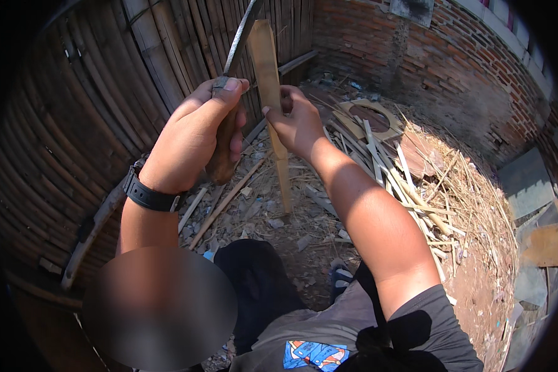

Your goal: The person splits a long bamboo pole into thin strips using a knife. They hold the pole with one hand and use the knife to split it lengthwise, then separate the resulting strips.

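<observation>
My left hand (195, 133), with a black watch on its wrist, is closed round the wooden handle of a machete (239, 43). Its thumb lies along the top of the handle, and the blade points up and leans right, past the upper edge of the view. Just right of the blade stands a long, flat wooden slat (266, 59), nearly upright. My right hand (296, 126) grips this slat about midway, thumb on its near side. The lower end of the slat narrows and reaches down close to the littered ground. Blade and slat look very near each other; whether they touch I cannot tell.
On the left runs a bamboo wall (74, 136); a brick wall (459, 74) closes off the back right. A heap of wood strips (387, 167) lies right of my forearm, near a board with a round hole (387, 118). Flat sheets (527, 186) lean at the far right.
</observation>
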{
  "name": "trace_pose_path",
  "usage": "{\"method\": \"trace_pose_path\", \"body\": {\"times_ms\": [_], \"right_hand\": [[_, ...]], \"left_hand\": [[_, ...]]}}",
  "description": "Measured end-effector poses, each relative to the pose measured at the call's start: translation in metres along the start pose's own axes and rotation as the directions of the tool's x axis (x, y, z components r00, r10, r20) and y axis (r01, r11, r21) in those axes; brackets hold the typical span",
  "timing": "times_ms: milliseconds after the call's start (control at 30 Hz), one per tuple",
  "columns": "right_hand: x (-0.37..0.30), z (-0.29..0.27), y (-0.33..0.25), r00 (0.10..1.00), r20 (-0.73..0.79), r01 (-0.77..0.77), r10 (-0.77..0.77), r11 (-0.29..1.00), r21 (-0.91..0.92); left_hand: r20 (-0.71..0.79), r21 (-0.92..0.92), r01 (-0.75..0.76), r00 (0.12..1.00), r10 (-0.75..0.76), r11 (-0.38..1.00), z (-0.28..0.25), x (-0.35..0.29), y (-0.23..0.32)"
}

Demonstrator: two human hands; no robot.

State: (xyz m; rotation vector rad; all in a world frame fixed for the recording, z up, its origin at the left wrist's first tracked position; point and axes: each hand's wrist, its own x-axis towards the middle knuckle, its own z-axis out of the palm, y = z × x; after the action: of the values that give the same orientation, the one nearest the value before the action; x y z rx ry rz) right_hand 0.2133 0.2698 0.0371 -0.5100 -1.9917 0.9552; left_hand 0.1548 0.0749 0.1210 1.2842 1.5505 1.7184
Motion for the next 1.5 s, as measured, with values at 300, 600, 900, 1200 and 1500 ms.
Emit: {"method": "trace_pose_path", "body": {"times_ms": [300, 600, 900, 1200, 1500], "right_hand": [[0.002, 0.034, 0.006, 0.983, -0.076, 0.166, -0.166, 0.986, -0.004], [0.002, 0.039, 0.002, 0.989, -0.033, 0.147, -0.146, 0.988, 0.037], [0.001, 0.04, -0.001, 0.983, -0.058, 0.173, -0.173, 0.985, 0.007], [-0.011, -0.003, 0.039, 0.942, -0.155, 0.283, -0.297, 0.953, -0.105], [-0.165, -0.214, 0.318, 0.824, -0.185, -0.553, 0.535, 0.689, -0.468]], "left_hand": [[-0.131, -0.034, -0.01, 0.991, 0.006, 0.999, -0.025, -0.007, -0.01], [-0.13, -0.063, -0.016, 0.991, 0.008, 0.998, -0.046, -0.004, -0.011], [-0.126, -0.051, -0.009, 0.992, 0.002, 0.999, -0.049, -0.004, -0.01], [-0.067, -0.012, -0.021, 0.998, 0.02, 1.0, -0.046, 0.01, -0.021], [0.032, 0.243, -0.022, 0.999, 0.014, 0.97, -0.098, 0.016, -0.016]]}}
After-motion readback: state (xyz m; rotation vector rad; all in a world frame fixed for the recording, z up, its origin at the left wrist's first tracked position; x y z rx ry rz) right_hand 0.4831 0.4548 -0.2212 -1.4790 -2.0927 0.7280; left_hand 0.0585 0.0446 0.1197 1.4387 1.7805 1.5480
